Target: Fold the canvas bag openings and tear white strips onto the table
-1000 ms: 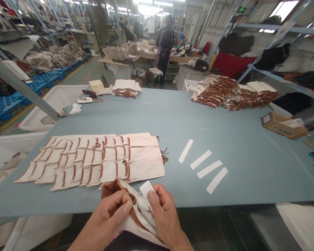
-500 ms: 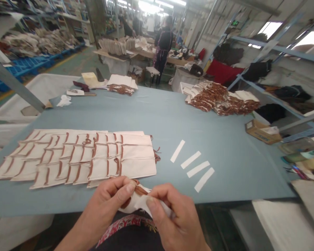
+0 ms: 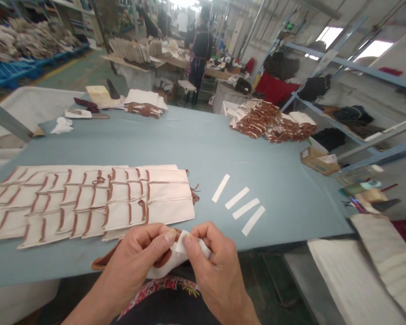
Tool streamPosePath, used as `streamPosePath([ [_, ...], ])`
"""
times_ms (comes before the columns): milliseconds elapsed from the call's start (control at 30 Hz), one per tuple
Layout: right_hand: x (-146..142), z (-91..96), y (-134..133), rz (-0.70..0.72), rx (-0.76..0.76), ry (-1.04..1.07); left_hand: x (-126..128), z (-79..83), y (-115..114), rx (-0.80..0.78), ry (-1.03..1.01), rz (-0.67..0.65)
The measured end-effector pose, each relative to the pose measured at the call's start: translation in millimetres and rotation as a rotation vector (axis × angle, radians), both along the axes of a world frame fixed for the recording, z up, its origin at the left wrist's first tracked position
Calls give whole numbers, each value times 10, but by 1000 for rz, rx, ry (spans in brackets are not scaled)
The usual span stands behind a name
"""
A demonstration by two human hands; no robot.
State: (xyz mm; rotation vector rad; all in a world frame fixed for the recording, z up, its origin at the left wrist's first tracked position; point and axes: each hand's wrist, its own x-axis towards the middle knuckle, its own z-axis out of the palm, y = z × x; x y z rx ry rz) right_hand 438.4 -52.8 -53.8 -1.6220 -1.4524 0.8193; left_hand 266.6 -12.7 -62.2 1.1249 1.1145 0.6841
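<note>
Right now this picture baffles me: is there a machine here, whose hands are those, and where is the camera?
There is no machine. A camera worn on a person's head looks forward and down, showing what they see. The hands at the bottom are theirs: the left hand and right hand pinch a cream cloth piece with brown edging. Beyond them, on the blue-grey table, lie rows of similar cloth pieces. To the right are four white strips. Farther off are stacks of brown-trimmed pieces, and a co-worker stands in the distance.
</note>
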Motion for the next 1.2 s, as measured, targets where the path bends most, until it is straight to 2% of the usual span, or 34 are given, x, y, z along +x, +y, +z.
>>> streamPosePath([
  [233, -94, -79, -47, -71, 165, -88, 1, -43, -99, 41, 12, 39],
  [433, -190, -165, 2, -176, 321, -226, -10, -117, -166, 106, 51, 126],
  [633, -229, -232, 12, -211, 372, -251, 48, -90, -168, 90, 18, 97],
  [733, -225, -229, -14, -190, 389, -201, 83, -82, -203, 134, 75, 177],
  [833, -222, -205, -45, -156, 357, -85, 64, -115, -268, 222, 130, 229],
  [967, -231, -179, -72, -118, 302, 25, 15, -131, -335, 326, 223, 214],
  [1100, -232, -194, -64, -83, 263, 51, 25, -70, -309, 319, 236, 216],
  [1200, -204, -195, -34, -35, 142, 120, 36, -17, -237, 247, 192, 200],
])
